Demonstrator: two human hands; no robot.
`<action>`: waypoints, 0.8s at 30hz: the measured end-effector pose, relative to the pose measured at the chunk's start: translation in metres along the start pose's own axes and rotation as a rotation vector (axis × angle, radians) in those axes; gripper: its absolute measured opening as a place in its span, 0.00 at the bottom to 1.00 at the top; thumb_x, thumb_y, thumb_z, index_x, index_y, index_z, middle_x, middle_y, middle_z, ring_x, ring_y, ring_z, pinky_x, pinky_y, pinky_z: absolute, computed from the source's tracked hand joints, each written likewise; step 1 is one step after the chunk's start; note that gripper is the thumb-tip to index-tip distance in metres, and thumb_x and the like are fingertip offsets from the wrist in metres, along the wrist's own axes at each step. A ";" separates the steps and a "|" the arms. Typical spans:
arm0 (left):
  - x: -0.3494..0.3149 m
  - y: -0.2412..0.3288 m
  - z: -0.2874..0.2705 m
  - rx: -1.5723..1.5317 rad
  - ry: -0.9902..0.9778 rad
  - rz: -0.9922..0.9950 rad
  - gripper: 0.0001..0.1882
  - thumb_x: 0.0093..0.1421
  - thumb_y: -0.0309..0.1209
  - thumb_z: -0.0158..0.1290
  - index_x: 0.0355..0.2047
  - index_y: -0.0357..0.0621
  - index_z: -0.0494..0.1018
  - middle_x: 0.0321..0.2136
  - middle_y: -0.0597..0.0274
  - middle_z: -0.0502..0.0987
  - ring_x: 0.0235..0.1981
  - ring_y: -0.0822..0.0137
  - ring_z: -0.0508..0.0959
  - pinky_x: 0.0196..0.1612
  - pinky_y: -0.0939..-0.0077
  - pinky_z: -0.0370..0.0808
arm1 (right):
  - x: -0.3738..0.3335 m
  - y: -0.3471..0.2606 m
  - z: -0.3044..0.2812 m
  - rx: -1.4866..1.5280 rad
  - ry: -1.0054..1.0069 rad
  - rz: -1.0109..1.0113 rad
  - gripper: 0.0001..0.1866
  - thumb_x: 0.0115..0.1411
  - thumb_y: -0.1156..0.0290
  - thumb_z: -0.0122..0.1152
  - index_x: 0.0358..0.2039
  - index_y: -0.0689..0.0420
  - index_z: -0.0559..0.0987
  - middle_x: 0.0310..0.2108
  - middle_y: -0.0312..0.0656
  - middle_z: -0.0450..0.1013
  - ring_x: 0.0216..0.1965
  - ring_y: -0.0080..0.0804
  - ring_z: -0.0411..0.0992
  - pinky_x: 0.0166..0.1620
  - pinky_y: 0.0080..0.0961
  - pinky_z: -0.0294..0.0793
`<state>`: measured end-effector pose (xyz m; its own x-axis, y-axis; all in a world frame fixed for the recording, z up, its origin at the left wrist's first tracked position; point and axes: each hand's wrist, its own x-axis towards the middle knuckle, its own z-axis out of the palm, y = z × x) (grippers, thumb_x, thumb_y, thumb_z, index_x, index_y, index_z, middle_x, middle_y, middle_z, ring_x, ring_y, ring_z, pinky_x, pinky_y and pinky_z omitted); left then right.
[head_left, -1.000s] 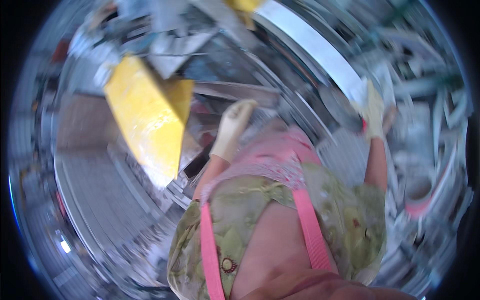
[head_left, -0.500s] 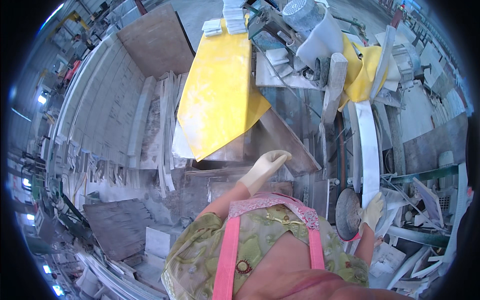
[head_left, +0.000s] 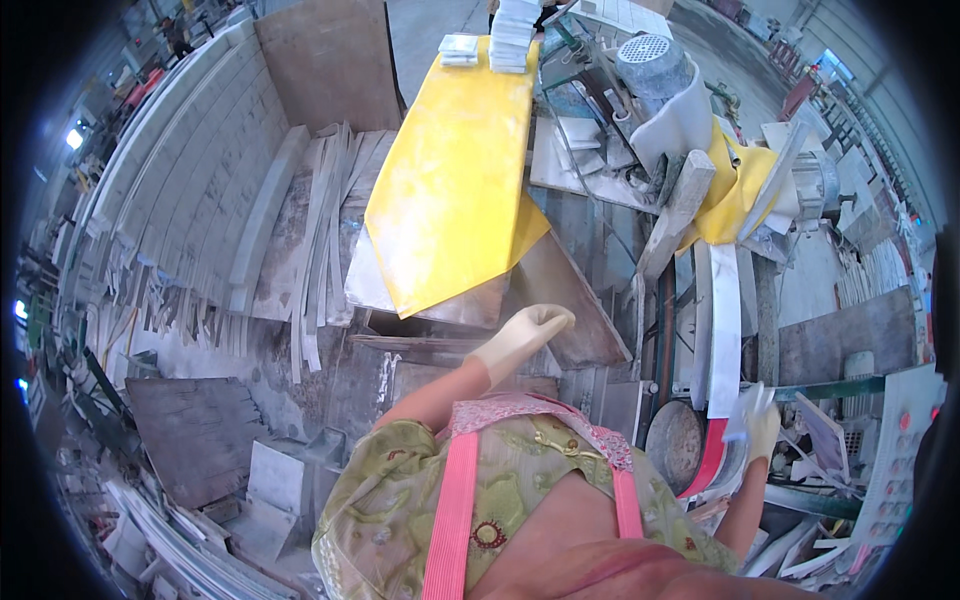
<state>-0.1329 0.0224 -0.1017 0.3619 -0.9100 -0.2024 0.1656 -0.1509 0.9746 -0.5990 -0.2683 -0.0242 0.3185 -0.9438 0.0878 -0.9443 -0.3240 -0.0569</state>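
My left hand (head_left: 537, 330), in a cream rubber glove, hovers in front of my chest with its fingers curled together and nothing visible in them. My right hand (head_left: 762, 427), gloved alike, is raised at the near end of a long white stone strip (head_left: 725, 330). Motion smears its fingers. A small pale piece (head_left: 738, 415) shows beside them; whether they hold it I cannot tell. The strip lies on a narrow belt track, where a red belt (head_left: 708, 460) curves down past a round grey drum (head_left: 675, 446).
A yellow sheet (head_left: 455, 190) covers the bench ahead, with stacked white tiles (head_left: 512, 40) at its far end. Right of it stand a grey motor (head_left: 652, 65), a wooden post (head_left: 685, 205) and a yellow cloth (head_left: 740, 190). Long stone slabs (head_left: 170, 170) lean at the left.
My right hand has lifted off the strip's near end and moved slightly right, uncovering the red belt. My left hand keeps its curled pose. The whole view has shifted a little.
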 end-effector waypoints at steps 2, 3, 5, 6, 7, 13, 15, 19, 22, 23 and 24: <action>0.003 0.002 -0.012 0.085 0.048 0.036 0.20 0.70 0.39 0.54 0.54 0.35 0.77 0.50 0.56 0.82 0.54 0.66 0.79 0.61 0.71 0.72 | 0.034 -0.058 -0.004 0.313 -0.097 0.026 0.25 0.58 0.60 0.68 0.51 0.63 0.80 0.39 0.55 0.82 0.39 0.52 0.81 0.44 0.42 0.80; 0.003 0.005 -0.019 0.137 0.075 0.035 0.20 0.70 0.39 0.53 0.54 0.35 0.77 0.49 0.56 0.82 0.53 0.66 0.80 0.61 0.71 0.72 | 0.034 -0.097 0.001 0.800 -0.113 -0.247 0.25 0.57 0.65 0.69 0.53 0.63 0.79 0.42 0.47 0.82 0.40 0.40 0.81 0.45 0.36 0.80; 0.000 0.013 -0.037 0.272 0.198 0.136 0.22 0.70 0.41 0.54 0.55 0.36 0.77 0.49 0.55 0.82 0.54 0.66 0.80 0.60 0.72 0.72 | 0.045 -0.202 0.020 1.030 -0.285 -0.237 0.25 0.55 0.71 0.71 0.54 0.62 0.79 0.46 0.43 0.81 0.43 0.30 0.79 0.47 0.30 0.80; -0.001 0.020 -0.048 0.386 0.260 0.161 0.23 0.70 0.43 0.54 0.55 0.36 0.76 0.49 0.55 0.82 0.54 0.65 0.79 0.59 0.73 0.72 | 0.054 -0.264 0.027 0.991 -0.391 -0.252 0.25 0.55 0.72 0.71 0.54 0.61 0.79 0.46 0.41 0.81 0.44 0.30 0.79 0.46 0.30 0.80; -0.001 0.028 -0.062 0.340 0.260 0.103 0.24 0.70 0.45 0.53 0.55 0.37 0.76 0.49 0.55 0.82 0.54 0.64 0.79 0.58 0.72 0.73 | 0.044 -0.316 0.034 1.149 -0.452 -0.365 0.24 0.55 0.69 0.71 0.53 0.61 0.80 0.44 0.43 0.82 0.43 0.33 0.80 0.46 0.32 0.80; -0.013 0.071 -0.147 0.384 0.511 -0.002 0.34 0.70 0.57 0.48 0.58 0.38 0.74 0.47 0.52 0.80 0.52 0.56 0.78 0.48 0.64 0.78 | -0.008 -0.571 0.022 0.831 -0.464 -0.840 0.15 0.60 0.60 0.59 0.41 0.57 0.79 0.37 0.53 0.80 0.42 0.53 0.79 0.44 0.42 0.77; -0.011 0.078 -0.171 0.359 0.595 -0.136 0.37 0.69 0.60 0.47 0.60 0.39 0.73 0.48 0.50 0.79 0.52 0.54 0.78 0.45 0.61 0.80 | -0.028 -0.609 0.014 0.658 -0.547 -0.810 0.17 0.58 0.59 0.60 0.42 0.58 0.78 0.38 0.52 0.80 0.41 0.53 0.79 0.43 0.42 0.77; -0.009 0.066 -0.192 0.361 0.647 -0.185 0.46 0.65 0.67 0.46 0.55 0.28 0.74 0.45 0.39 0.81 0.49 0.48 0.81 0.43 0.63 0.79 | -0.054 -0.634 0.018 0.562 -0.616 -0.849 0.22 0.61 0.57 0.58 0.49 0.59 0.78 0.43 0.53 0.80 0.44 0.51 0.79 0.47 0.42 0.76; 0.004 0.047 -0.199 0.239 0.737 -0.257 0.46 0.64 0.66 0.48 0.53 0.24 0.73 0.42 0.39 0.82 0.46 0.47 0.82 0.43 0.62 0.79 | -0.051 -0.628 0.030 0.564 -0.891 -0.888 0.27 0.64 0.52 0.57 0.55 0.60 0.77 0.50 0.53 0.79 0.51 0.48 0.78 0.51 0.40 0.75; 0.007 0.038 -0.200 0.299 0.766 -0.235 0.44 0.62 0.63 0.53 0.54 0.25 0.72 0.43 0.40 0.81 0.45 0.50 0.82 0.41 0.60 0.80 | -0.048 -0.617 0.036 0.646 -0.895 -0.933 0.28 0.64 0.50 0.58 0.55 0.60 0.78 0.51 0.54 0.79 0.53 0.48 0.77 0.52 0.39 0.75; 0.009 0.029 -0.202 0.351 0.795 -0.176 0.43 0.60 0.59 0.58 0.55 0.25 0.71 0.43 0.42 0.81 0.44 0.52 0.82 0.40 0.59 0.81 | -0.046 -0.602 0.043 0.754 -0.899 -0.998 0.30 0.64 0.48 0.58 0.55 0.61 0.78 0.53 0.54 0.79 0.55 0.47 0.76 0.53 0.38 0.74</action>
<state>0.0609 0.0876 -0.0949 0.9098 -0.3444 -0.2315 0.0351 -0.4920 0.8699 -0.0415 -0.0328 -0.0366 0.9796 0.0337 -0.1981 -0.1517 -0.5223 -0.8392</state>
